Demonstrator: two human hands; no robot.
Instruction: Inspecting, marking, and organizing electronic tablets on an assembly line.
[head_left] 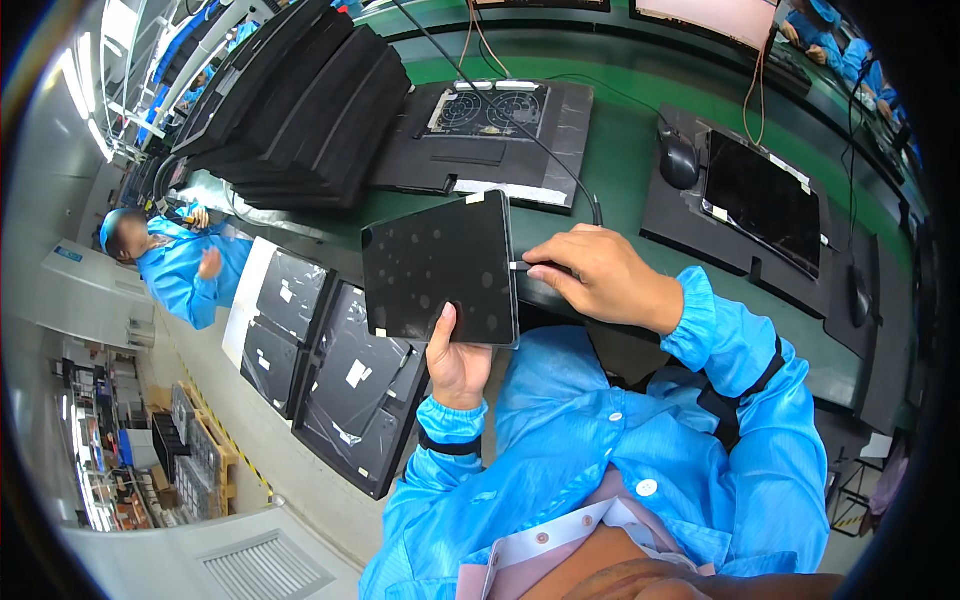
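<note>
A dark tablet [440, 268] with smudges on its glass and small pale tabs at its edges is held up, tilted, in front of me. My left hand [458, 362] grips its lower edge, thumb over the screen and the other fingers hidden behind. At the tablet's right edge, my right hand [605, 275] pinches a black cable plug [545, 268]. The plug's light metal tip meets the tablet's side; how deep it sits I cannot tell. Part of the cable [560, 170] runs across the bench above my right hand.
Stacked black trays [290, 110] stand at the back left. A black fixture [480, 150] lies on the green bench [625, 140]. Another tablet [765, 200] rests in a holder at right, by a mouse [680, 158]. Trays of wrapped tablets [350, 375] lie at left; a co-worker [180, 260] stands beyond.
</note>
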